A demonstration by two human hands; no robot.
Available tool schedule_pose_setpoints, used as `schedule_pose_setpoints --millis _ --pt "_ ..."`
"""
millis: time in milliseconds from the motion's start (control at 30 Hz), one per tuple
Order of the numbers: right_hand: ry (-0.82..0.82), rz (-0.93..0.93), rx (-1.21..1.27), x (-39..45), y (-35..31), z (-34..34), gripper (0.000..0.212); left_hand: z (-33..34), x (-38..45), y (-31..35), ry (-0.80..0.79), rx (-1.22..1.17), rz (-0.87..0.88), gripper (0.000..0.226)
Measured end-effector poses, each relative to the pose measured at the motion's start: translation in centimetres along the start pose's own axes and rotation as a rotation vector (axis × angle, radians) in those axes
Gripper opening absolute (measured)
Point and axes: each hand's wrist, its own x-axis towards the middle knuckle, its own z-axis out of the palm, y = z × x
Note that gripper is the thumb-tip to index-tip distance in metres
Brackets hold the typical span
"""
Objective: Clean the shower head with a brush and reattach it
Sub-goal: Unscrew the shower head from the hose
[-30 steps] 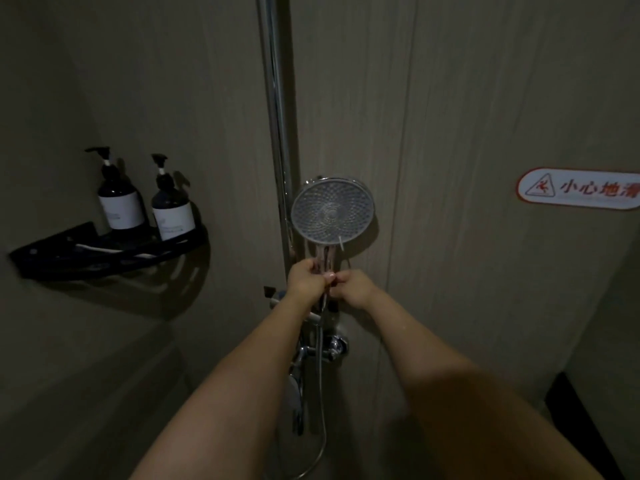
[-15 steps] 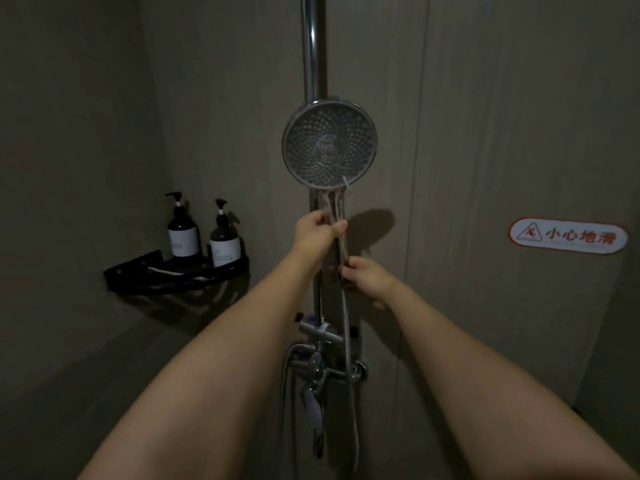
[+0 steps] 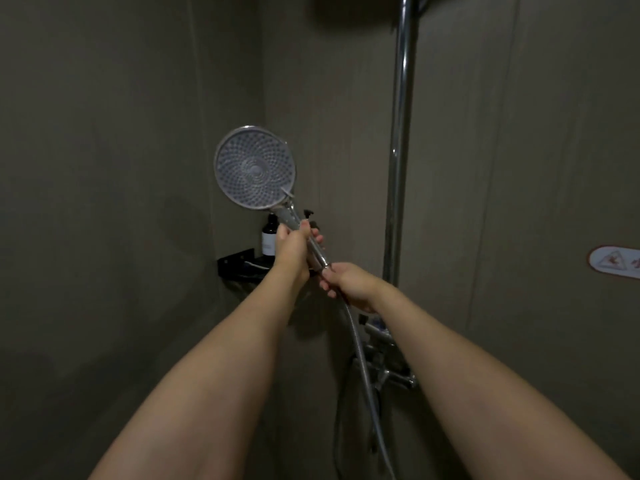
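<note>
A black corner shelf [image 3: 235, 263] is seen fixed where two dim grey-brown walls meet, at nine o'clock of the chrome riser pipe [image 3: 400, 140]. A dark pump bottle [image 3: 268, 237] with a pale label is stood on it. A chrome mixer valve [image 3: 388, 368] is mounted low on the pipe. At three o'clock, a red-edged warning sticker [image 3: 616, 267] is cut by the frame.

Dim, murky light leaves the grey-brown wall panels [image 3: 121, 168] muddy and grainy, with soft glints only on the tall chrome riser pipe [image 3: 401, 98] and round silver shower head [image 3: 255, 168], a dark shadow at top centre, and wide-angle stretching of both forearms toward the lower edge.
</note>
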Motion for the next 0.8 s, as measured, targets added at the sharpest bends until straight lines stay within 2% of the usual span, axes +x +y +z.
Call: schedule_pose_setpoints --millis 100,167,233,300,433,567,700,800 --pt "0.095 -0.055 -0.33 0.4 -0.7 2.3 0.023 -1.5 -0.1 0.4 0.125 -0.062 0.01 0.019" --pt "0.24 -0.115 -0.551 0.5 -0.5 3.6 0.025 -2.0 -0.1 0.6 0.173 -0.051 0.022 0.018" --pt "0.35 -0.169 -0.599 0.3 0.0 5.0 0.026 -2.1 -0.2 1.0 0.213 -0.042 0.046 0.017" --pt "0.352 -0.196 -0.562 0.6 0.0 5.9 0.026 -2.5 -0.1 1.4 0.229 -0.046 0.07 0.016" --pt "0.033 -0.085 -0.184 1.8 -0.5 5.1 0.019 -4.3 0.3 1.7 0.202 -0.014 0.054 0.004" --pt "0.115 -0.117 -0.101 2.3 -0.1 4.2 0.008 -4.6 0.2 1.8 0.197 -0.051 0.046 0.014" --pt "0.037 -0.042 0.096 2.2 0.1 5.0 0.016 -4.8 0.3 2.2 0.164 -0.033 0.053 0.015" --pt "0.061 -0.054 0.095 2.3 0.4 4.8 0.014 -4.7 0.2 2.2 0.143 -0.073 0.029 0.015"
